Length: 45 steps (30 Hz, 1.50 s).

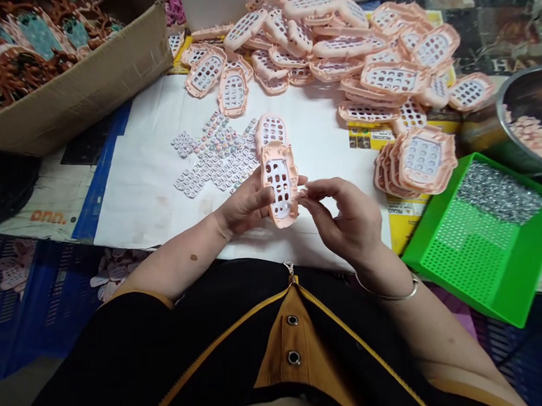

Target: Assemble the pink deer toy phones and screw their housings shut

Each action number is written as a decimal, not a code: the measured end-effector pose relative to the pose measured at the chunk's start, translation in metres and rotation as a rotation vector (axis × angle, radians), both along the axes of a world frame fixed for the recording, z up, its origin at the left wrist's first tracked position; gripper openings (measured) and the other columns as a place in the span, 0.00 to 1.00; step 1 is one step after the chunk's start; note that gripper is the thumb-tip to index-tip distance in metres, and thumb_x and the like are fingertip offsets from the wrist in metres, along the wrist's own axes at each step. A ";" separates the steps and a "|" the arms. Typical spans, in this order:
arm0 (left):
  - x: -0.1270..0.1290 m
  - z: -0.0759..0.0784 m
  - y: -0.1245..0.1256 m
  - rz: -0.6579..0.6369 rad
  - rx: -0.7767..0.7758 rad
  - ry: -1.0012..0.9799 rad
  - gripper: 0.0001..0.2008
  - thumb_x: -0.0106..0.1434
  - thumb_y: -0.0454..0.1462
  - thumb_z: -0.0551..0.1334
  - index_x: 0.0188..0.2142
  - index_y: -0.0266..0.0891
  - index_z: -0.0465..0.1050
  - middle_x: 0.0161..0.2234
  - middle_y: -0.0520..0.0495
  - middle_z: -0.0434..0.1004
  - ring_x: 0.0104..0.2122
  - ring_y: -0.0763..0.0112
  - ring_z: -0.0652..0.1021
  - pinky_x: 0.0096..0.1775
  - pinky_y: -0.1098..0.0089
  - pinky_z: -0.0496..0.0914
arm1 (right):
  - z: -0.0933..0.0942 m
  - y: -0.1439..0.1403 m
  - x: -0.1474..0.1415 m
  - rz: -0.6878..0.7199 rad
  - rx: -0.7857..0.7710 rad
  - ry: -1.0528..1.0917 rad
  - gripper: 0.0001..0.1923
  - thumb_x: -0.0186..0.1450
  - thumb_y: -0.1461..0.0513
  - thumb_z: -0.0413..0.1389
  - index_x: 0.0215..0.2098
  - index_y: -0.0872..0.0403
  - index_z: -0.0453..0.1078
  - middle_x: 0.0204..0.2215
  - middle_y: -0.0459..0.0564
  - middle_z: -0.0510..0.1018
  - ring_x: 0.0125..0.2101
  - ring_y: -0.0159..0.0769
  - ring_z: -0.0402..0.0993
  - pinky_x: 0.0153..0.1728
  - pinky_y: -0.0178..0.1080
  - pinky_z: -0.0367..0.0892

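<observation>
My left hand point(246, 206) grips a pink plastic phone-shaped shell point(279, 184) with rows of button holes, held upright over the white sheet point(148, 174). My right hand point(346, 219) is next to the shell's right edge, its fingertips pinched together at the shell; whether a small piece sits between them I cannot tell. A second pink shell point(270, 129) lies flat just beyond the held one. Small white keypad pieces point(216, 154) are spread on the sheet to the left of it.
A large heap of pink shells point(334, 44) covers the far side, with a short stack point(419, 162) at right. A green perforated tray point(483, 256) holds small metal parts. A metal bowl point(532, 120) stands far right, a cardboard box point(72, 87) far left.
</observation>
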<state>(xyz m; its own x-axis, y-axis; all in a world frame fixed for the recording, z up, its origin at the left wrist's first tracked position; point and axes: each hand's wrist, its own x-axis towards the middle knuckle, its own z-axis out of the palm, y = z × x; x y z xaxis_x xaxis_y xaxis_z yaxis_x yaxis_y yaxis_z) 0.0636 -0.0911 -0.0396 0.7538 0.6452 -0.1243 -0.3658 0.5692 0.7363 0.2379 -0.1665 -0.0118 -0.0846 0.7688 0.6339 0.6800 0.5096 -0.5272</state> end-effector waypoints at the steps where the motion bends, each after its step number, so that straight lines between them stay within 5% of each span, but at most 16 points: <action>1: -0.001 0.000 0.000 -0.002 0.016 0.008 0.45 0.46 0.54 0.76 0.61 0.45 0.66 0.54 0.37 0.77 0.51 0.49 0.80 0.46 0.56 0.75 | 0.001 0.000 -0.002 -0.008 0.047 -0.063 0.13 0.66 0.69 0.59 0.46 0.49 0.72 0.32 0.47 0.80 0.32 0.34 0.77 0.34 0.37 0.73; 8: -0.003 0.002 0.001 0.007 0.112 0.057 0.45 0.46 0.59 0.74 0.58 0.44 0.69 0.58 0.36 0.74 0.55 0.46 0.76 0.44 0.61 0.75 | 0.000 -0.002 -0.014 0.026 0.195 -0.299 0.12 0.67 0.71 0.55 0.45 0.50 0.70 0.32 0.48 0.80 0.31 0.34 0.72 0.34 0.37 0.70; 17: -0.002 0.007 0.005 0.096 0.003 0.024 0.42 0.45 0.63 0.72 0.54 0.42 0.72 0.53 0.39 0.79 0.54 0.47 0.79 0.49 0.57 0.76 | 0.001 -0.011 -0.008 0.169 -0.071 -0.243 0.24 0.71 0.49 0.50 0.62 0.50 0.65 0.49 0.59 0.77 0.49 0.49 0.73 0.49 0.53 0.69; 21: -0.010 0.016 0.017 0.366 0.044 0.007 0.37 0.54 0.64 0.65 0.57 0.47 0.70 0.50 0.45 0.81 0.56 0.50 0.78 0.48 0.57 0.77 | 0.003 0.023 0.014 -0.069 -0.165 -0.099 0.18 0.72 0.53 0.48 0.55 0.48 0.70 0.46 0.57 0.78 0.47 0.47 0.73 0.48 0.52 0.68; 24: -0.016 0.022 0.031 0.541 0.043 0.039 0.35 0.59 0.64 0.60 0.57 0.50 0.69 0.49 0.46 0.80 0.56 0.52 0.77 0.47 0.59 0.78 | -0.009 0.062 0.022 -0.105 -0.323 -0.237 0.17 0.68 0.57 0.54 0.53 0.50 0.71 0.45 0.58 0.77 0.46 0.51 0.71 0.49 0.55 0.66; 27: -0.021 0.025 0.041 0.575 0.028 0.051 0.33 0.59 0.64 0.59 0.56 0.50 0.69 0.49 0.46 0.80 0.56 0.54 0.76 0.47 0.61 0.78 | -0.024 0.095 0.016 -0.053 -0.402 -0.399 0.27 0.62 0.64 0.58 0.60 0.53 0.66 0.54 0.62 0.73 0.52 0.56 0.67 0.51 0.57 0.63; 30: -0.024 0.027 0.045 0.603 0.027 0.031 0.31 0.61 0.63 0.58 0.55 0.49 0.70 0.49 0.46 0.79 0.54 0.55 0.77 0.45 0.61 0.78 | -0.030 0.110 0.004 -0.079 -0.421 -0.466 0.24 0.64 0.65 0.54 0.59 0.51 0.66 0.54 0.61 0.73 0.53 0.57 0.66 0.51 0.58 0.62; 34: -0.030 0.034 0.049 0.714 0.026 0.038 0.30 0.63 0.63 0.55 0.56 0.52 0.68 0.50 0.48 0.78 0.54 0.55 0.78 0.46 0.60 0.77 | -0.023 0.103 -0.012 -0.045 -0.351 -0.425 0.18 0.67 0.63 0.52 0.55 0.51 0.69 0.49 0.60 0.75 0.48 0.53 0.69 0.47 0.55 0.64; 36: -0.031 0.037 0.049 0.728 0.019 0.057 0.32 0.62 0.64 0.56 0.59 0.54 0.67 0.52 0.48 0.77 0.57 0.54 0.76 0.49 0.59 0.76 | -0.019 0.093 -0.023 0.043 -0.383 -0.471 0.11 0.68 0.61 0.52 0.45 0.53 0.74 0.42 0.60 0.77 0.43 0.51 0.71 0.44 0.53 0.66; 39: -0.030 0.039 0.049 0.726 0.007 0.061 0.35 0.62 0.64 0.56 0.62 0.52 0.64 0.53 0.45 0.76 0.60 0.50 0.74 0.52 0.56 0.75 | -0.015 0.080 -0.042 0.039 -0.496 -0.599 0.15 0.68 0.53 0.56 0.33 0.56 0.74 0.34 0.62 0.77 0.37 0.51 0.72 0.38 0.51 0.67; 45: -0.025 0.033 0.046 0.684 -0.027 0.045 0.32 0.65 0.61 0.55 0.60 0.47 0.67 0.51 0.44 0.77 0.58 0.50 0.75 0.50 0.55 0.76 | -0.015 0.076 -0.059 -0.079 -0.679 -0.490 0.17 0.58 0.53 0.67 0.36 0.55 0.70 0.39 0.60 0.76 0.37 0.48 0.72 0.34 0.45 0.66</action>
